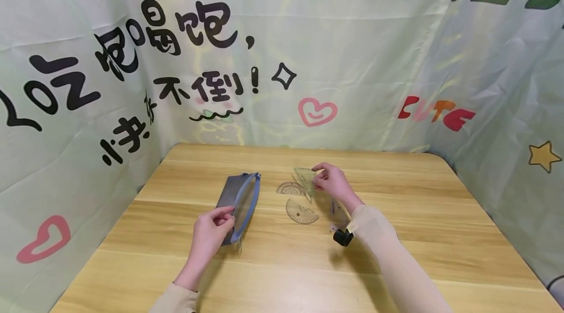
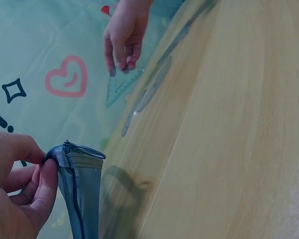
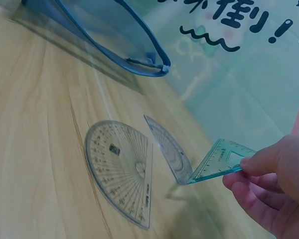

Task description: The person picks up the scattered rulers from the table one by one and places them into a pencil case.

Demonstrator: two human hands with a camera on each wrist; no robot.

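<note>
My left hand [image 1: 212,230] pinches the edge of a grey-blue zip pouch [image 1: 227,193], whose zipped mouth gapes to the right. In the left wrist view the thumb and fingers hold the pouch [image 2: 82,184] at its upper end, close to the zip. Over to the right, my right hand [image 1: 334,183] pinches a clear greenish set square [image 1: 303,175] by one side. The right wrist view has the set square [image 3: 222,157] tilted, its lower corner overlapping a clear protractor [image 3: 170,149]. A second clear half-round protractor [image 3: 120,169] lies flat, nearer to me.
Beneath the right wrist, partly hidden, lies a clear piece with blue-purple marks [image 1: 333,206]. A black wrist camera [image 1: 342,237] hangs at the right sleeve. Printed cloth [image 1: 361,58] walls the wooden table [image 1: 282,274] at the back and both sides.
</note>
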